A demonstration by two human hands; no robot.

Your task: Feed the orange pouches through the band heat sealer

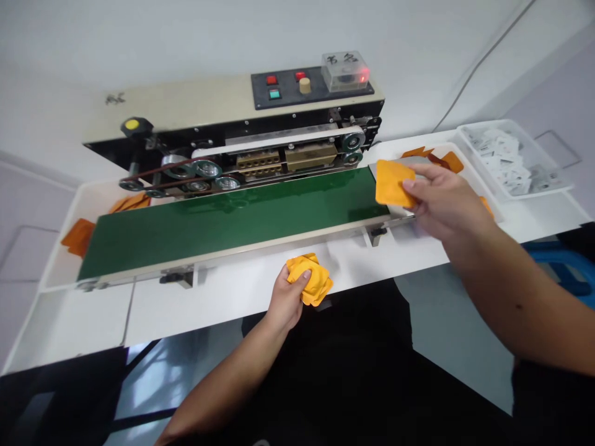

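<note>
Packet (391, 184), orange, just one, is showing by the right end of one green belt (223, 223); the right grip (439, 197) is pinching its edge. It is likely feeling light and bendy, so a soft edge pinch is suiting it. The left grip (285, 298) is squeezing an orange pile (318, 280), too bunched for counting, by the front of the table (160, 310). One machine (186, 108) is standing behind, two bins (54, 266) are holding orange packets (79, 237), one tub (530, 193) is holding white packets (501, 158).

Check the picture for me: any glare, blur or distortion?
Head view: glare streaks the glossy floor at lower left, and the green conveyor belt faintly reflects the rollers. Head view: the right hand looks slightly soft, perhaps motion blur; the left hand looks crisper. Head view: wide-angle distortion seems to stretch the right forearm.
</note>
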